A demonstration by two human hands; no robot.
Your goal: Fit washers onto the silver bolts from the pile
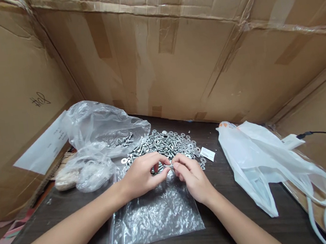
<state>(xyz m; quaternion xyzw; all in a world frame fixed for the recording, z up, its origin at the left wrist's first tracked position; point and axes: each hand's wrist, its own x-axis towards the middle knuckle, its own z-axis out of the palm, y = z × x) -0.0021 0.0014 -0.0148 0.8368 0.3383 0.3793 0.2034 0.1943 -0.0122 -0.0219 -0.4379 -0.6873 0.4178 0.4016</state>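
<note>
A small silver bolt point(168, 166) is held level between my two hands, above the upper edge of a clear zip bag. My left hand point(145, 174) pinches one end between thumb and forefinger. From the other side, my right hand point(190, 175) closes its fingertips round the bolt's other end. Whether a nut or washer sits under those fingertips I cannot tell. Just beyond both hands lies a pile of bolts point(165, 143), with flat washers point(193, 150) mostly along its right side. The zip bag point(163, 211) lies flat under my hands.
At the left, a large clear plastic bag point(93, 121) holds more bolts, with smaller wrapped bundles point(94, 175) in front. A white label point(207, 154) lies right of the washers. White plastic bags point(248, 155) cover the right side. Cardboard walls point(152, 72) enclose the dark table point(219, 217).
</note>
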